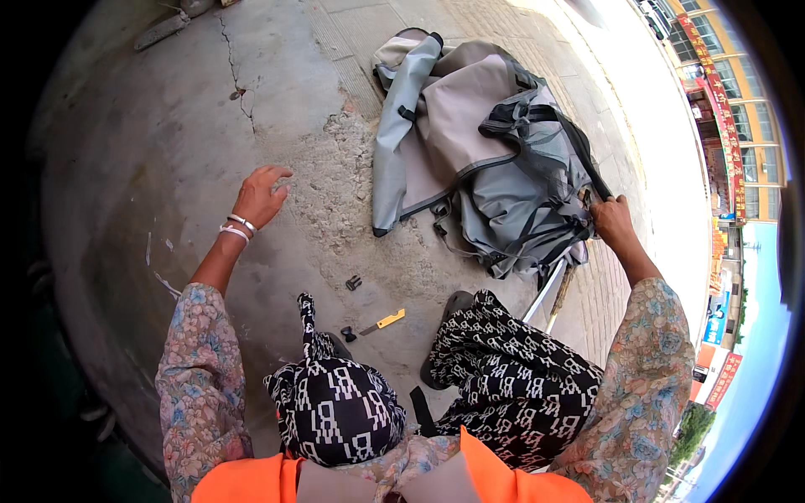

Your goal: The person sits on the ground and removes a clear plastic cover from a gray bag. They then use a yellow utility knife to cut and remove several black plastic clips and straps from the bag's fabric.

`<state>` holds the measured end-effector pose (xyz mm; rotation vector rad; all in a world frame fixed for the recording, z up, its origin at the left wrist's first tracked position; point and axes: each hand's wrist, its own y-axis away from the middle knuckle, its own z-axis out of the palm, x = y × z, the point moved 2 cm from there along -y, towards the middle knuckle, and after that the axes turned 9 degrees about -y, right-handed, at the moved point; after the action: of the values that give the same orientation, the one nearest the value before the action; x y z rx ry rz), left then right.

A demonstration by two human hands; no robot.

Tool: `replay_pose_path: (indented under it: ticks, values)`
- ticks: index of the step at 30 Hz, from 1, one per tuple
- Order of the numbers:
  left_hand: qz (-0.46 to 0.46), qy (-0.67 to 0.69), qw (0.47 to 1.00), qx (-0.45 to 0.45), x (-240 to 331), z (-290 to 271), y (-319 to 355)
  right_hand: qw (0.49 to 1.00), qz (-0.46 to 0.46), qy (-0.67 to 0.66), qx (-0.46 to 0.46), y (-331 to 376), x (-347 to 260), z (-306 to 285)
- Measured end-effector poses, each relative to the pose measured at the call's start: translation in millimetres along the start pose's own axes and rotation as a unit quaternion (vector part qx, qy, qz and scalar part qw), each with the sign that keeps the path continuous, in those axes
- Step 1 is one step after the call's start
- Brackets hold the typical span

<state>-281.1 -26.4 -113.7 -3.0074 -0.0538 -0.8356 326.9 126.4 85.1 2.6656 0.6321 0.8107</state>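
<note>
A large grey bag (470, 109) with black straps and trim, much like a backpack, lies slumped on the ground ahead of me. At its right side my right hand (614, 222) is closed round a black strap (591, 159). My left hand (262, 197), with a bracelet and a white band at the wrist, hovers over the concrete left of the bag. Its fingers are loosely bent and apart, with nothing in them. Between my feet and the bag lie a yellow-handled knife (390, 318), a black plastic buckle (354, 283) and another small black piece (348, 334).
Cracked, rough concrete (319, 168) spreads on the left, meeting paving further right. A wooden stick (560, 298) and a pale strip (543, 291) poke out beneath the bag near my right knee. Buildings with red signs (728, 126) stand at the far right.
</note>
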Motion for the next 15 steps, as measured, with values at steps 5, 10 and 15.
replay_pose_path:
  ticks: [5, 10, 15]
  values:
    - [-0.047, 0.033, 0.996, -0.070, 86, 101, -92, 0.902, 0.321, -0.286, 0.045, 64, 62, 74]
    - [-0.122, -0.027, 0.992, -0.030, 155, 145, -107, 0.940, 0.205, -0.271, 0.026, 29, 32, 106]
    - [-0.104, 0.436, 0.894, -0.016, 105, 104, -138, 0.917, 0.152, -0.301, 0.213, -22, -22, -1]
